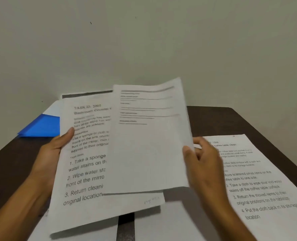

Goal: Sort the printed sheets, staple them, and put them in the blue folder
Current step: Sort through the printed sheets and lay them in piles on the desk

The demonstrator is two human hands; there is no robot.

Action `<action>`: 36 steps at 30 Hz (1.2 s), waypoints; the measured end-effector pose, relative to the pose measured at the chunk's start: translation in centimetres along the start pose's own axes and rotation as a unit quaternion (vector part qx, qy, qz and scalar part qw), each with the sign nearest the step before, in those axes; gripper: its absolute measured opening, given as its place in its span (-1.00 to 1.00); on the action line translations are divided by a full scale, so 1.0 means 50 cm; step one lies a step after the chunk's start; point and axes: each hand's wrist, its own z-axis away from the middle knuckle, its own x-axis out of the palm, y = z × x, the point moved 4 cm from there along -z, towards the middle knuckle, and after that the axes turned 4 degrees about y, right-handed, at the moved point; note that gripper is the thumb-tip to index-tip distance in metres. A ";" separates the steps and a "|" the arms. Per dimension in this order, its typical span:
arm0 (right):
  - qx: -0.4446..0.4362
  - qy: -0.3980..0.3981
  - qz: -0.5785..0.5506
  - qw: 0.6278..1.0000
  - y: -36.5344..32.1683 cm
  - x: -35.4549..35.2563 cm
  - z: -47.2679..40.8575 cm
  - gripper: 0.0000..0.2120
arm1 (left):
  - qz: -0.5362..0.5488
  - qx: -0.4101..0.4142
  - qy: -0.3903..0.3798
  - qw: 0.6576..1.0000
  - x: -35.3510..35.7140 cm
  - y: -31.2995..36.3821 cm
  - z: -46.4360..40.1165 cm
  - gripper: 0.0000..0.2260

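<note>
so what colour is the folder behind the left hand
Bright blue; the folder lies on the dark table, seen in the head view.

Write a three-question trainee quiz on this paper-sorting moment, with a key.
1. True or false: the blue folder lies on the person's right.
2. Which hand grips the blurred top sheet by its edge: A left hand, B right hand?
3. Fill in: the sheet on the table at right is headed "coffee table ____".

Key: 1 false, it lies on the left; 2 B; 3 clean.
</note>
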 end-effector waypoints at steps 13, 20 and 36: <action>0.062 -0.043 0.172 0.982 0.080 -0.146 0.063 -0.85 | 0.060 0.056 0.054 0.995 -0.087 0.046 -0.013 -0.57; 0.045 -0.058 0.229 0.971 0.079 -0.134 0.075 -0.68 | 0.047 0.018 0.029 0.998 -0.047 0.033 -0.002 -0.57; 0.041 -0.155 -0.055 0.985 -0.028 -0.003 0.092 -0.66 | 0.015 -0.044 -0.036 0.998 0.055 -0.040 0.040 -0.69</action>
